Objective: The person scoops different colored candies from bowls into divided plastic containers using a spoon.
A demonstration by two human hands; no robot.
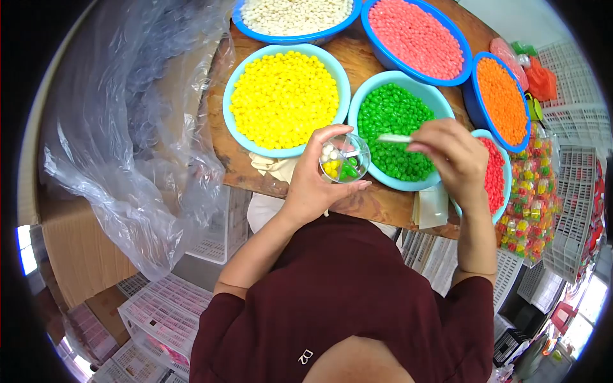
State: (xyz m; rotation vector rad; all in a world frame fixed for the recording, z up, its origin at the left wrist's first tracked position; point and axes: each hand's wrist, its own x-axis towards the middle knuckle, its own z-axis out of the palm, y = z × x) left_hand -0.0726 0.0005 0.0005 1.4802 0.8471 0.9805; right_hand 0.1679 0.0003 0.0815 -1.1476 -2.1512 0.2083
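My left hand [305,182] is wrapped round a small clear round container [362,167] with dividers inside. White candies, yellow candies [331,168] and green candies [348,170] sit in separate compartments of it. Fingers of my right hand [450,156] pinch a thin white spoon-like piece [394,138], held over the light-blue bowl [440,108] of green candies [393,118]. Whether its tip touches the candies, I cannot tell. Just left of the container stands another light-blue bowl [343,73], full of yellow candies [284,99].
Blue basins of white candies [297,14], pink candies [415,38] and orange candies [502,102] stand farther back. A bowl of red candies [493,182] is beside my right wrist. Wrapped candy packs [527,198] lie at right; plastic sheeting [140,127] hangs at left.
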